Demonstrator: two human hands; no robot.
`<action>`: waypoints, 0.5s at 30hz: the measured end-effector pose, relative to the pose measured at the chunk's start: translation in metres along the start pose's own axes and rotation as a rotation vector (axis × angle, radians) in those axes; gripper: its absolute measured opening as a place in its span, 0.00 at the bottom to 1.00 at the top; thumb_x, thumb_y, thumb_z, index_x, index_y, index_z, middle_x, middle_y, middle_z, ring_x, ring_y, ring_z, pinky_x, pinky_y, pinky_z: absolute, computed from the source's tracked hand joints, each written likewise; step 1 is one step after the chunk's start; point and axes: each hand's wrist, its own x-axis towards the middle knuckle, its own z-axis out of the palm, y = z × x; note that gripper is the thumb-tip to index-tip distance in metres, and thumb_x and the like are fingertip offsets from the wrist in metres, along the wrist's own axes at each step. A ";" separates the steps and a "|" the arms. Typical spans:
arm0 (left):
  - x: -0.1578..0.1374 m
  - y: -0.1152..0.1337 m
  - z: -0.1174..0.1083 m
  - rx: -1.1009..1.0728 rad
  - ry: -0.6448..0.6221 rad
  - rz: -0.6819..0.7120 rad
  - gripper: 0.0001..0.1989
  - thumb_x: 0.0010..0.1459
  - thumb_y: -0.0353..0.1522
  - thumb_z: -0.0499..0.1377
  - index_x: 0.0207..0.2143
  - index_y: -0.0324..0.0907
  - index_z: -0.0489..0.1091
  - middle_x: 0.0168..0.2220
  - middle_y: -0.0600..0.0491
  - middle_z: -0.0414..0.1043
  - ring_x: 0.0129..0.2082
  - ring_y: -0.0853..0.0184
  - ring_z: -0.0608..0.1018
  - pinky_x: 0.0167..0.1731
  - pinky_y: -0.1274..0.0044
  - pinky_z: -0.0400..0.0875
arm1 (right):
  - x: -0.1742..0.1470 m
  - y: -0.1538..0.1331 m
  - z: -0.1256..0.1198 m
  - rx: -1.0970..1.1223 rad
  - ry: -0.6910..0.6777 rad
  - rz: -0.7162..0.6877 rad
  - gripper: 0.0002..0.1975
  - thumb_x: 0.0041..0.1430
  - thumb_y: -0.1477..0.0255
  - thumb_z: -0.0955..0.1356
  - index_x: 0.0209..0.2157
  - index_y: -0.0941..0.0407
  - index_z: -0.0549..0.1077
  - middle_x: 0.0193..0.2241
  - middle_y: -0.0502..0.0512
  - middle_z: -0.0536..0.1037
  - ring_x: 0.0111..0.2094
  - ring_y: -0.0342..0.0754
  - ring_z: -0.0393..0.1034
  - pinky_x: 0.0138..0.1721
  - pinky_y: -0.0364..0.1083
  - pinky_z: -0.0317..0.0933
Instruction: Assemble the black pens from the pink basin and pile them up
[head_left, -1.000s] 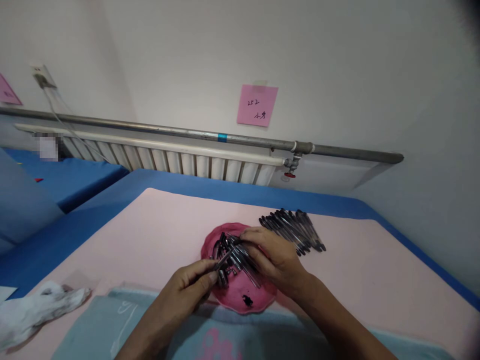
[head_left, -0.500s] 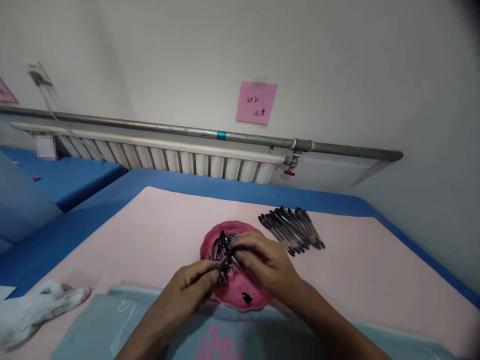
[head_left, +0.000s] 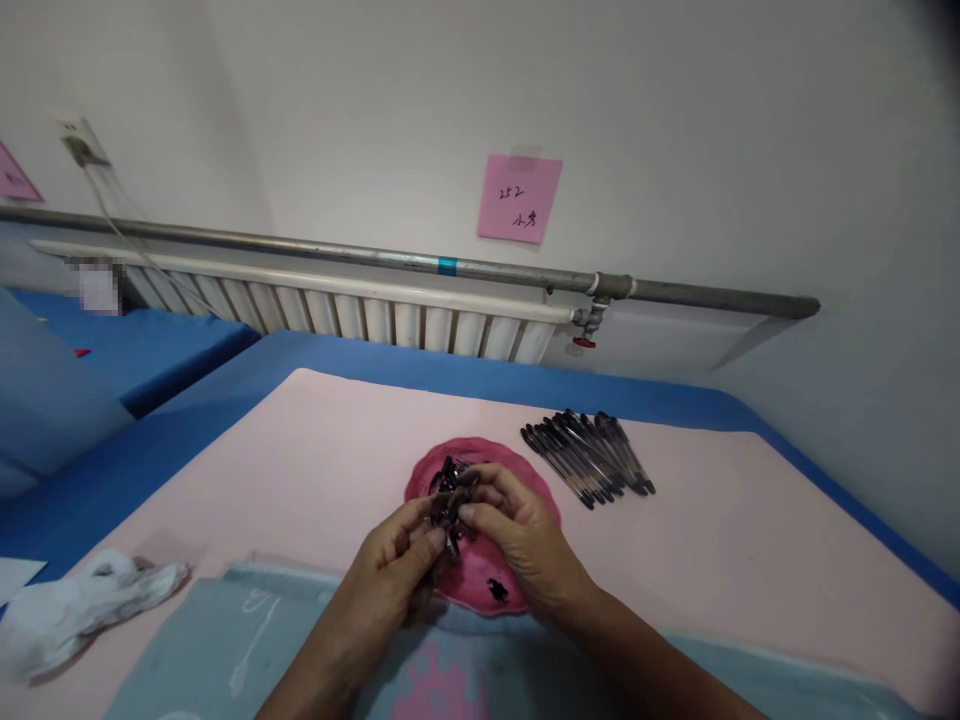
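My left hand point(head_left: 394, 565) and my right hand point(head_left: 529, 535) meet over a pink scalloped plate point(head_left: 472, 580). Both are closed, fingertips pinching small dark pieces that look like pen parts; the fingers partly hide them, so their exact shape is unclear. Loose black and silvery pen parts point(head_left: 448, 470) are heaped in the plate, beneath and behind the fingertips. Near the plate's front edge lies a separate small black clump point(head_left: 497, 590). To the right of the plate, several clear pens with black caps point(head_left: 589, 455) lie side by side in a slanted row.
A pink sheet point(head_left: 337, 450) covers the blue table point(head_left: 322, 350). Grey-blue cloth point(head_left: 202, 640) lies along the near edge, with a crumpled white cloth point(head_left: 90, 610) at left. Behind the table run a radiator point(head_left: 409, 325) and a metal pipe point(head_left: 330, 250) along the wall.
Both hands' fingertips have drawn closer together over the plate, covering more of the pieces between them. The view has shifted slightly; the row of pens stays as it was.
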 end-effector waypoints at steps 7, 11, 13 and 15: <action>0.001 0.003 -0.002 -0.016 0.006 0.024 0.28 0.48 0.43 0.63 0.50 0.41 0.66 0.17 0.64 0.53 0.13 0.81 0.48 0.13 0.83 0.40 | 0.003 -0.001 0.002 -0.021 -0.040 -0.019 0.17 0.48 0.74 0.68 0.41 0.52 0.66 0.32 0.49 0.76 0.34 0.45 0.73 0.38 0.47 0.67; -0.002 0.011 -0.006 -0.047 0.105 0.055 0.21 0.50 0.42 0.62 0.44 0.42 0.68 0.17 0.65 0.53 0.13 0.81 0.47 0.13 0.84 0.38 | 0.009 -0.008 -0.012 -0.429 0.031 -0.176 0.05 0.55 0.72 0.64 0.35 0.53 0.68 0.29 0.49 0.75 0.30 0.45 0.70 0.32 0.46 0.65; -0.001 0.013 -0.007 -0.033 0.128 0.053 0.19 0.50 0.44 0.61 0.40 0.42 0.69 0.17 0.65 0.53 0.12 0.81 0.48 0.13 0.84 0.38 | 0.010 -0.007 -0.019 -0.795 -0.030 -0.251 0.05 0.55 0.75 0.63 0.28 0.54 0.69 0.26 0.49 0.74 0.28 0.45 0.69 0.30 0.45 0.62; 0.000 0.013 -0.008 -0.012 0.133 0.043 0.19 0.50 0.46 0.60 0.37 0.42 0.68 0.17 0.65 0.54 0.12 0.81 0.48 0.12 0.84 0.39 | 0.010 -0.002 -0.023 -1.124 -0.125 -0.294 0.07 0.53 0.78 0.63 0.24 0.55 0.69 0.24 0.50 0.74 0.27 0.46 0.68 0.28 0.44 0.59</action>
